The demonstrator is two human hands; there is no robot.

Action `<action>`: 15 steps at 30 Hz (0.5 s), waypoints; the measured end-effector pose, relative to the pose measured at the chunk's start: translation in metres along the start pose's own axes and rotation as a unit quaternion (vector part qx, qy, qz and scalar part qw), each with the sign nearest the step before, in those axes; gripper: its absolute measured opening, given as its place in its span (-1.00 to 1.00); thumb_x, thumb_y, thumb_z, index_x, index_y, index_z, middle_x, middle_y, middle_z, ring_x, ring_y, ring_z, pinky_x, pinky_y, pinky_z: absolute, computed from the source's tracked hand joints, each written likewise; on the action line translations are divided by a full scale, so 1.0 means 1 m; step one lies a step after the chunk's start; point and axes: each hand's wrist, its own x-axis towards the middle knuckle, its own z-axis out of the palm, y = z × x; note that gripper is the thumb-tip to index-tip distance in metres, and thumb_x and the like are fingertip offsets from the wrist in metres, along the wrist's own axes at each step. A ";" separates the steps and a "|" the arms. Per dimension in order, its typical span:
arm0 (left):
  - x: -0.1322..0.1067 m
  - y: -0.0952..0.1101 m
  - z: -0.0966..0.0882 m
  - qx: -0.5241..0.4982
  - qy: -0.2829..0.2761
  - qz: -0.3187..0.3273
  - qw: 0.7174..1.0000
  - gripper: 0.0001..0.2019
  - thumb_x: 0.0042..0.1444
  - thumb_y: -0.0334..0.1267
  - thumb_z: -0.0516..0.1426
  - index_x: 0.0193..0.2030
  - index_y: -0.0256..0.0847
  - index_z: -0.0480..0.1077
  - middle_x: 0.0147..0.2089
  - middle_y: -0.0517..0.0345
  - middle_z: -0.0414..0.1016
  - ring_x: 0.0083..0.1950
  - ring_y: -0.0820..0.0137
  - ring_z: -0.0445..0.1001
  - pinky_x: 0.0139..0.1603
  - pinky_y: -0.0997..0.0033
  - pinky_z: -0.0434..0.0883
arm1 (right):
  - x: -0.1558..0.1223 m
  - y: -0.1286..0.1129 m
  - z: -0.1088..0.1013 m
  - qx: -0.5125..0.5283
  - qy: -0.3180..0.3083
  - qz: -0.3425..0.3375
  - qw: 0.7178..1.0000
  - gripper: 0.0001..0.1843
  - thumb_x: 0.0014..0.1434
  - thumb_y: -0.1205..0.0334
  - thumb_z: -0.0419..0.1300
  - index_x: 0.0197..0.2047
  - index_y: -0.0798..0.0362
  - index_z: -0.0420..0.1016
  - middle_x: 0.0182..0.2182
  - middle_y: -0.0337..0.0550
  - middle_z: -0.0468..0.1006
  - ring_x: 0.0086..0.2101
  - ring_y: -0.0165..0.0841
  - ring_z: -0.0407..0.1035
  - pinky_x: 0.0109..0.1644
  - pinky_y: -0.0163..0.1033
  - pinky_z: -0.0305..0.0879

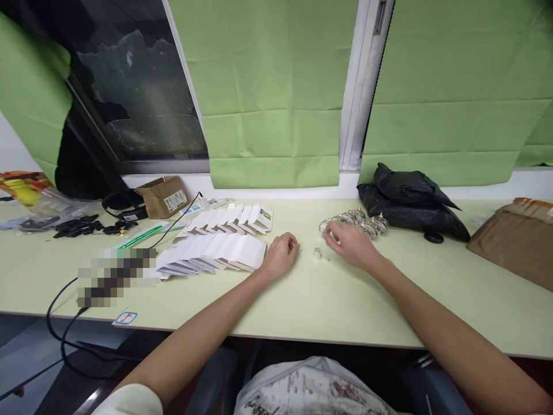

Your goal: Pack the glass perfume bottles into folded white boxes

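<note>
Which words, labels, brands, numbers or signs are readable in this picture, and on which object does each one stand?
Nothing reads with certainty.
Sticker at the table edge: red mark in blue frame, unclear.
Open brown box: white label, too small.
Green-and-white strip: print too small.
White box, back row: print too small.
Shirt: dark print, illegible.

Matt card boxes (pixel 248 252) by your left hand (pixel 281 253), shiny metal-looking bits (pixel 317 253) by your right hand (pixel 348 245), wrinkly plastic bags (pixel 408 213) beyond it.

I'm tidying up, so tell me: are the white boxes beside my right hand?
No, the white boxes lie beside the left hand, away from the right hand.
</note>
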 end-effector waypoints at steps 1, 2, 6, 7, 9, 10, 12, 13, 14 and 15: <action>0.000 0.000 0.000 0.000 0.004 0.001 1.000 -0.93 0.38 -0.22 0.08 -0.14 -0.11 0.36 -0.23 0.13 0.51 -0.11 0.24 0.44 -0.12 0.26 0.34 | -0.002 -0.008 0.004 0.027 -0.009 -0.017 0.999 -0.75 0.51 0.06 0.01 -0.01 0.03 0.40 -0.14 -0.08 0.58 -0.17 -0.23 0.44 -0.19 -0.20 0.14; 0.000 -0.001 0.000 0.000 0.007 0.001 1.000 -0.93 0.38 -0.22 0.08 -0.13 -0.11 0.36 -0.23 0.13 0.50 -0.12 0.24 0.45 -0.12 0.26 0.34 | -0.003 -0.015 0.009 0.036 -0.014 -0.034 0.999 -0.73 0.51 0.02 0.02 0.03 0.02 0.39 -0.10 -0.06 0.56 -0.13 -0.21 0.44 -0.17 -0.20 0.17; 0.000 -0.002 0.001 -0.003 0.012 -0.003 1.000 -0.92 0.38 -0.20 0.09 -0.12 -0.11 0.36 -0.23 0.13 0.50 -0.12 0.25 0.46 -0.12 0.27 0.34 | -0.008 -0.028 0.021 0.022 -0.047 -0.086 0.995 -0.75 0.50 0.03 0.06 0.02 0.01 0.40 -0.04 -0.03 0.51 -0.04 -0.17 0.40 -0.10 -0.16 0.26; 0.000 -0.002 0.001 -0.003 0.013 -0.003 1.000 -0.92 0.38 -0.20 0.09 -0.12 -0.11 0.36 -0.23 0.13 0.51 -0.11 0.25 0.46 -0.12 0.27 0.34 | -0.008 -0.027 0.022 0.014 -0.054 -0.096 0.994 -0.79 0.50 0.08 0.06 -0.02 0.01 0.41 -0.05 -0.04 0.51 -0.04 -0.18 0.39 -0.07 -0.14 0.27; 0.000 -0.002 0.001 -0.003 0.014 -0.001 1.000 -0.93 0.37 -0.21 0.10 -0.12 -0.11 0.37 -0.22 0.13 0.51 -0.10 0.24 0.46 -0.11 0.27 0.34 | -0.008 -0.020 0.021 -0.013 -0.064 -0.104 0.992 -0.83 0.49 0.15 0.06 -0.09 0.03 0.41 -0.08 -0.04 0.51 -0.05 -0.18 0.38 -0.03 -0.12 0.29; 0.000 -0.002 0.000 -0.003 0.013 -0.001 1.000 -0.93 0.37 -0.20 0.10 -0.12 -0.11 0.37 -0.22 0.13 0.51 -0.09 0.24 0.46 -0.11 0.27 0.34 | -0.008 -0.015 0.020 -0.032 -0.068 -0.101 0.992 -0.84 0.49 0.18 0.06 -0.10 0.04 0.42 -0.08 -0.03 0.51 -0.04 -0.17 0.37 -0.02 -0.11 0.29; 0.000 -0.003 0.000 -0.005 0.010 -0.002 1.000 -0.93 0.37 -0.20 0.10 -0.11 -0.10 0.37 -0.22 0.14 0.51 -0.09 0.24 0.46 -0.12 0.27 0.34 | -0.007 -0.006 0.017 -0.073 -0.080 -0.086 0.990 -0.87 0.47 0.22 0.09 -0.08 0.05 0.43 -0.06 0.01 0.50 -0.02 -0.13 0.35 -0.07 -0.11 0.31; 0.000 -0.003 0.000 -0.005 0.008 -0.004 1.000 -0.93 0.37 -0.20 0.10 -0.11 -0.10 0.36 -0.22 0.14 0.51 -0.09 0.24 0.46 -0.13 0.28 0.34 | -0.007 -0.001 0.015 -0.093 -0.090 -0.074 0.989 -0.88 0.45 0.24 0.10 -0.06 0.06 0.44 -0.05 0.04 0.50 0.00 -0.10 0.34 -0.12 -0.13 0.31; -0.001 -0.003 0.000 -0.006 0.007 -0.006 1.000 -0.93 0.37 -0.20 0.10 -0.11 -0.10 0.36 -0.22 0.14 0.51 -0.10 0.25 0.45 -0.13 0.28 0.33 | -0.008 0.003 0.014 -0.111 -0.101 -0.062 0.987 -0.88 0.44 0.28 0.11 -0.04 0.06 0.45 -0.04 0.07 0.51 0.02 -0.07 0.33 -0.18 -0.15 0.30; -0.001 -0.003 0.000 -0.006 0.006 -0.008 1.000 -0.93 0.37 -0.20 0.10 -0.11 -0.10 0.36 -0.22 0.14 0.51 -0.10 0.25 0.45 -0.14 0.28 0.33 | -0.008 0.006 0.012 -0.128 -0.112 -0.049 0.984 -0.87 0.42 0.32 0.10 -0.02 0.06 0.45 -0.04 0.09 0.51 0.03 -0.05 0.33 -0.25 -0.17 0.28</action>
